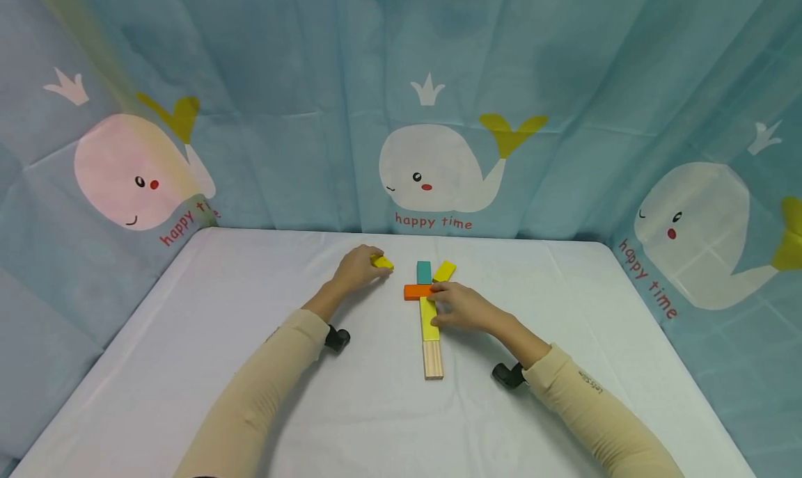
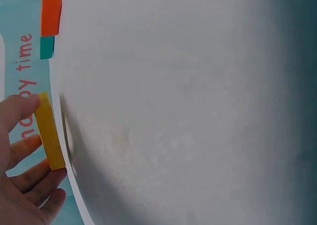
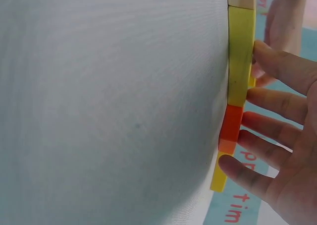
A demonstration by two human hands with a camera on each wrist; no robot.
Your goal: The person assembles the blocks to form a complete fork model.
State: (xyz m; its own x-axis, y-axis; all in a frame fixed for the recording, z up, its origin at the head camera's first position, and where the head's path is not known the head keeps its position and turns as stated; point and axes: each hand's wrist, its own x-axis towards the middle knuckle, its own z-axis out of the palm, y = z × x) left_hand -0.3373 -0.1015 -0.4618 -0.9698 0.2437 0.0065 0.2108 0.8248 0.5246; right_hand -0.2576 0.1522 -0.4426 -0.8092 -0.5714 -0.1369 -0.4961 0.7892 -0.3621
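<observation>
In the head view my left hand [image 1: 361,269] pinches a yellow block [image 1: 382,261] between thumb and fingers, left of a flat row of blocks. The left wrist view shows that yellow block [image 2: 49,131] tilted, with the thumb at its upper end. My right hand [image 1: 462,305] lies over the row with its fingers spread, fingertips at the orange block [image 1: 416,292] and the long yellow block [image 1: 429,318]. A plain wooden block [image 1: 433,360] continues the row toward me. Beyond the orange block lie a teal block [image 1: 424,272] and a slanted yellow block [image 1: 445,271].
All the blocks lie on a white cloth-covered table [image 1: 376,415]. A blue curtain [image 1: 301,116] with printed whales hangs along the table's back and sides. Black wrist cameras sit on the left wrist [image 1: 337,339] and right wrist [image 1: 508,376].
</observation>
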